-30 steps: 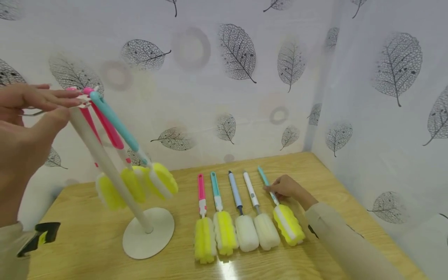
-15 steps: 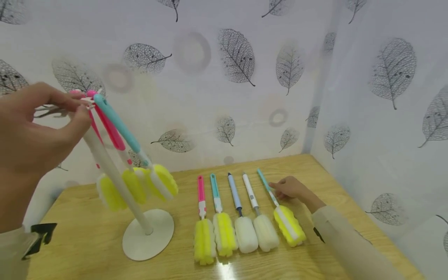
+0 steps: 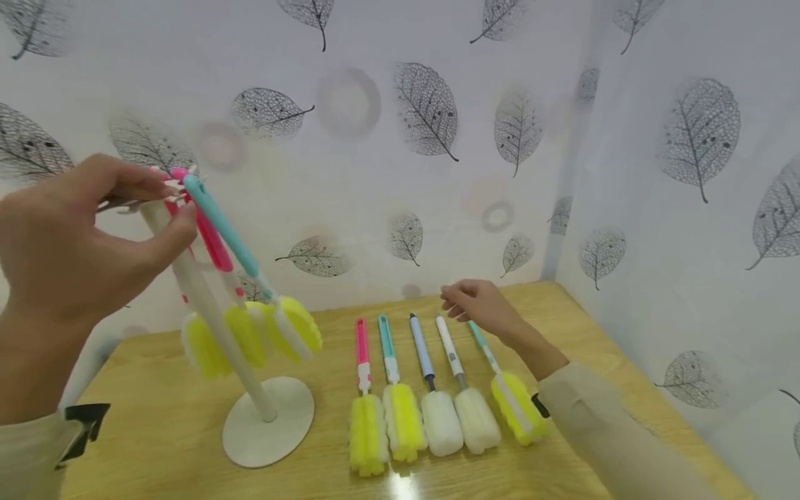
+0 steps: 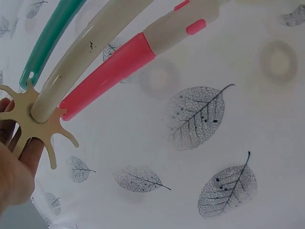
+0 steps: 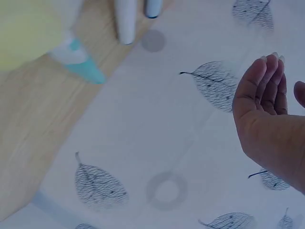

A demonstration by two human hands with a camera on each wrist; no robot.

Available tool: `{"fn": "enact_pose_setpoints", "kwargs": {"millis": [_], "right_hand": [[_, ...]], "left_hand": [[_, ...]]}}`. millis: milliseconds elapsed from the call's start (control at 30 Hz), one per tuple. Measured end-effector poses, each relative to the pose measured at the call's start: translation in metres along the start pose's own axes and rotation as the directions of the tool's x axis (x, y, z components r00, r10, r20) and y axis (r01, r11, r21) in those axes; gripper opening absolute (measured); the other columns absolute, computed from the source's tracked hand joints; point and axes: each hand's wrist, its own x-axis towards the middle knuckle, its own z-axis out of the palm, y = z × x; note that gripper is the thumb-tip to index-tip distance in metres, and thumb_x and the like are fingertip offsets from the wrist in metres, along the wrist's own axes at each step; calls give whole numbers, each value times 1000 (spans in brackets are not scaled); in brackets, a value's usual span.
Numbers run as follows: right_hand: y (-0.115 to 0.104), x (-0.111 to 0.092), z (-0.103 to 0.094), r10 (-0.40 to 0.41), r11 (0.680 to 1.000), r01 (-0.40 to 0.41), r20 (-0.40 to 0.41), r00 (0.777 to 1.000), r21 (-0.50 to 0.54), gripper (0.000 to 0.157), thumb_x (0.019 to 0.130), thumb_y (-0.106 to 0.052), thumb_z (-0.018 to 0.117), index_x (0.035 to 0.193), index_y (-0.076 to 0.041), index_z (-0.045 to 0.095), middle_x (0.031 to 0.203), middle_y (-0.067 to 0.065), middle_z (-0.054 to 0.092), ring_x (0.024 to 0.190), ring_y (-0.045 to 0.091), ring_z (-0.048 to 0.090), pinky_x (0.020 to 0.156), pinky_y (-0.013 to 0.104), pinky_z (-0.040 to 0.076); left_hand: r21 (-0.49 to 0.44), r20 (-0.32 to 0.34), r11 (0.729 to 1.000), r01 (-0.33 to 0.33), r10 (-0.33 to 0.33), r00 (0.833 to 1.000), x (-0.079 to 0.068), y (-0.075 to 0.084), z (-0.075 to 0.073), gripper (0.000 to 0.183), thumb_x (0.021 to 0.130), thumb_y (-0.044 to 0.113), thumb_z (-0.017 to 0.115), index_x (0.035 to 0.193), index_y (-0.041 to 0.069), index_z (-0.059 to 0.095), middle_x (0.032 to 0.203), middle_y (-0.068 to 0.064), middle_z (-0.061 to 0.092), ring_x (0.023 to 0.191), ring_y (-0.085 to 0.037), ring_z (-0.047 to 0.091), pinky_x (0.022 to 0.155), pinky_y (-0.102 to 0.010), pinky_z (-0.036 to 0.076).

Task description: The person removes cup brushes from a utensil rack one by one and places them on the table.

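My left hand (image 3: 87,250) pinches the hooked top plate (image 4: 43,131) of a white stand (image 3: 219,330), between thumb and fingers. The stand leans toward that hand. Sponge bottle brushes hang from its hooks: a teal one (image 3: 225,226) in front, pink ones (image 3: 215,243) beside it. My right hand (image 3: 484,305) is raised over the handle end of the rightmost teal brush (image 3: 515,406); its fingers are loosely bent and hold nothing. Left of that brush lie a white-handled brush (image 3: 447,344), a blue-handled one (image 3: 421,347), a teal one (image 3: 403,423) and a pink one (image 3: 367,434).
The stand's round base (image 3: 269,441) touches the wooden table (image 3: 150,430) left of the row of brushes. Leaf-printed sheeting (image 3: 350,180) stands behind the table and along its right side.
My right hand has let go of the rightmost teal brush and risen up and left, away from its handle. The left hand shifts slightly right, now pinching the stand's top with bent fingers.
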Motion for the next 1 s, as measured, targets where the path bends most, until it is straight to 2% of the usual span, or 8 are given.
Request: {"fn": "enact_pose_setpoints", "kwargs": {"millis": [100,133,233,333,467,633,767,1000], "right_hand": [[-29,7,20,-101,993,99,18,995,70,35,97,-32,54,107,0,64,93,10,66,85,25,64,76,34,53],[-39,9,27,-135,987,132,26,991,93,34,97,-31,54,107,0,64,93,10,66,85,25,64,77,35,53],[-64,18,50,-248,962,239,53,967,134,30,98,-28,54,109,-2,64,95,10,67,85,23,64,77,34,53],[-87,26,75,-357,930,344,87,930,131,28,98,-26,53,113,-3,62,99,7,66,88,20,64,78,32,52],[-116,32,109,-468,883,458,119,876,100,33,97,-25,55,124,-5,58,111,2,64,96,13,61,83,27,50],[-138,35,136,-540,839,527,96,836,131,46,94,-24,59,136,-8,49,125,1,57,109,8,56,92,24,44],[-145,39,149,-554,828,539,77,829,152,48,94,-25,60,137,-8,49,129,0,55,113,8,54,94,22,42],[-155,41,172,-563,809,542,37,825,229,36,93,-17,63,126,-4,58,111,2,64,98,6,61,86,21,47]], "left_hand": [[55,-26,998,12,-11,1000,-1,3,1,48,75,42,65,82,-4,72,78,-17,70,78,25,42,62,-6,27],[73,-37,997,14,-11,999,-1,4,2,47,76,43,65,80,-3,73,76,-16,70,74,20,45,58,-8,24],[107,-58,994,14,-8,998,-1,4,3,43,78,42,64,76,0,75,73,-14,70,62,-5,58,54,-11,20],[132,-50,991,6,1,999,1,5,3,40,80,38,64,75,1,76,73,-15,70,56,-32,57,53,-11,19],[151,-32,988,23,-18,999,1,7,2,36,81,35,66,75,1,76,74,-14,70,54,-27,56,53,-11,20],[148,1,988,37,-38,999,4,14,4,32,80,33,68,78,2,77,75,-13,71,57,-29,59,55,-11,22],[197,24,979,51,-57,998,5,20,5,29,82,33,68,79,5,77,77,-11,71,57,-32,60,54,-15,22],[346,-15,937,49,-47,999,1,26,4,39,89,33,55,67,3,69,78,-11,71,54,-33,57,43,-39,26]]}}
